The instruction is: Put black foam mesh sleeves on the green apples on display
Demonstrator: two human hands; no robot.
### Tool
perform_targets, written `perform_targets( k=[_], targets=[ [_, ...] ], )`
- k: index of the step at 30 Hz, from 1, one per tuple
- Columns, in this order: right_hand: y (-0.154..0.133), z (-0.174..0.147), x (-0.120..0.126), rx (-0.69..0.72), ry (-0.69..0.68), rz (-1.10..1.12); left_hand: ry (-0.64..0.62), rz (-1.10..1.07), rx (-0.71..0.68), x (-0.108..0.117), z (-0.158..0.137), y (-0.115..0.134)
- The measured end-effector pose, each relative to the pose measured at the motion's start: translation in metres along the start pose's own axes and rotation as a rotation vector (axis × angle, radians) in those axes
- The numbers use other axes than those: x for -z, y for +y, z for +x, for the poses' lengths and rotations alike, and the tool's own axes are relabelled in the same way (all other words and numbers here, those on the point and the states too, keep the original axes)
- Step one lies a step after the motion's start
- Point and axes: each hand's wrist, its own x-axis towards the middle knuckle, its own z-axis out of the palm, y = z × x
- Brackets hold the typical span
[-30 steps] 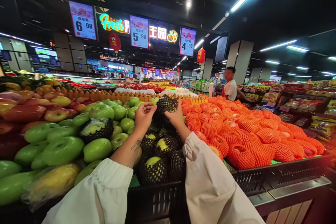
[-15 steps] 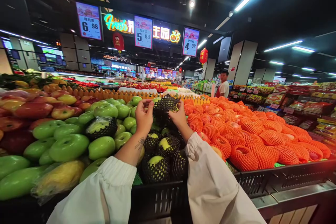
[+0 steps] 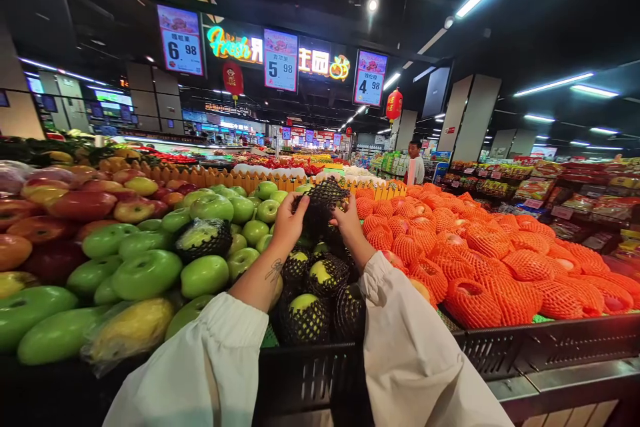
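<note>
Above the fruit display, both my hands pinch a black foam fruit net [image 3: 327, 195]. My left hand [image 3: 290, 219] grips its left side between thumb and fingers, and my right hand [image 3: 349, 220] grips its right side. Whether a fruit sits inside the net I cannot tell. Just below lie several yellow-green fruits in black nets [image 3: 309, 317]. Bare green apples [image 3: 149, 273] fill the area to the left of my left hand, with one net-wrapped green fruit [image 3: 204, 238] among them. To the right of my right hand are fruits in orange foam nets [image 3: 470, 300].
Red apples [image 3: 83, 205] are heaped at the far left. A plastic-wrapped yellow fruit [image 3: 133, 330] lies near the front. Black crates [image 3: 320, 373] edge the display. A low wooden fence [image 3: 235, 178] runs behind it. A person [image 3: 415, 160] stands beyond, near packaged-goods shelves [image 3: 570, 200].
The view has shifted slightly, so the display appears farther right. Both hands still grip the black net, which now looks more bunched and upright. The person behind has moved a little left.
</note>
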Motion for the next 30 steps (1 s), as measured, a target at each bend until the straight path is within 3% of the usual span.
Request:
perform_targets(
  k=[5,10,16,21,30],
  targets=[
    [0.003,0.002,0.000,-0.009,-0.022,-0.005,0.004,-0.063,0.112,0.003,0.002,-0.005],
    [0.008,0.005,0.000,0.033,-0.019,-0.057,0.068,-0.148,0.377,0.002,0.001,-0.005],
    [0.010,0.001,-0.002,0.141,-0.039,-0.143,-0.111,-0.327,0.593,-0.003,-0.007,0.008],
    [0.006,0.000,-0.003,0.121,-0.112,-0.008,-0.186,-0.299,0.629,-0.004,-0.011,0.017],
    [0.010,0.001,-0.004,0.157,-0.148,-0.097,0.014,-0.277,0.587,-0.008,-0.011,0.019]
  ],
)
